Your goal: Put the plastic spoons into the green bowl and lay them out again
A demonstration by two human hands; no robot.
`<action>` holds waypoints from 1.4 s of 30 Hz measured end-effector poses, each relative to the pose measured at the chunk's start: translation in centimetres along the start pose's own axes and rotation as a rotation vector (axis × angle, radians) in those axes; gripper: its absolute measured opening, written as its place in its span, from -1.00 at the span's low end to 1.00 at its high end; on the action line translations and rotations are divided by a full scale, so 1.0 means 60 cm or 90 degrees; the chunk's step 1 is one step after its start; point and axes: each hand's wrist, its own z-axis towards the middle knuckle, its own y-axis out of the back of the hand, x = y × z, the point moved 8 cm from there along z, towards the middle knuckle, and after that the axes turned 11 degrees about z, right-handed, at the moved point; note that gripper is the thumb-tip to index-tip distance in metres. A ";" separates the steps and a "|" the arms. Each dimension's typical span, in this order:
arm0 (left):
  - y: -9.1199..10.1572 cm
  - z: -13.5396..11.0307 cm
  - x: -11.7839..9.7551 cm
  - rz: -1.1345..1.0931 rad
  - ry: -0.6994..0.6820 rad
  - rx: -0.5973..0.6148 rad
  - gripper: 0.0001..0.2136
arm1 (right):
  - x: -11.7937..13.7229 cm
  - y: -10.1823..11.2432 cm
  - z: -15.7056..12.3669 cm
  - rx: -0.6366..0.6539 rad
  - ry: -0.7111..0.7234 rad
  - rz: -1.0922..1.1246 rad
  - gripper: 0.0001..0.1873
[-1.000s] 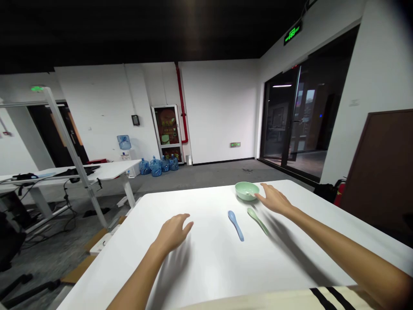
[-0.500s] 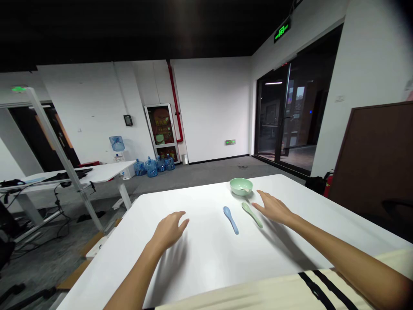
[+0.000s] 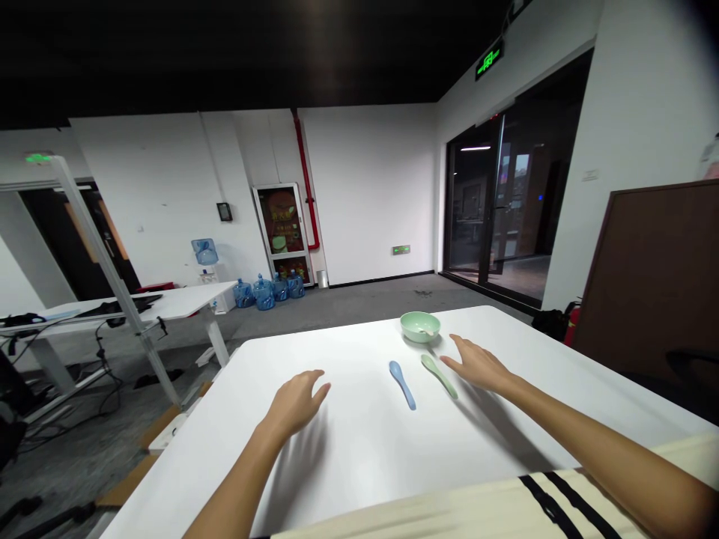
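My left hand point(image 3: 296, 402) is over the left part of the white table point(image 3: 359, 449), thumb and fingers apart, holding nothing. On the other side, my right hand point(image 3: 478, 362) is likewise open and free of any object, close to the right of a green spoon point(image 3: 440, 376). A blue spoon point(image 3: 402, 385) lies to the left of the green one, between my two hands. Behind both spoons stands a green bowl point(image 3: 416, 329). Something small and pale, perhaps another spoon, rests inside the bowl; its shape is hard to make out.
The table's far edge runs just behind the bowl. To the left, a second white table point(image 3: 185, 301) carries cables and dark items. Several blue water bottles point(image 3: 264, 292) stand by the far wall. A brown panel point(image 3: 651, 277) rises at the right.
The whole view has shifted very slightly. Both hands, the spoons and the bowl keep the same places relative to one another.
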 end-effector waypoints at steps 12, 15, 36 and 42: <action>0.002 0.000 0.000 -0.006 0.005 0.004 -0.50 | 0.033 0.024 0.059 -0.006 0.001 -0.015 -0.36; 0.002 0.001 0.000 -0.008 0.006 0.008 -0.50 | 0.036 0.028 0.095 -0.006 -0.034 -0.028 -0.40; 0.004 0.012 0.010 -0.020 0.016 0.008 -0.50 | -0.012 -0.089 0.238 0.028 -0.173 -0.042 -0.59; -0.003 0.015 0.014 -0.021 0.014 0.006 -0.50 | -0.003 -0.075 0.234 0.006 -0.169 -0.044 -0.59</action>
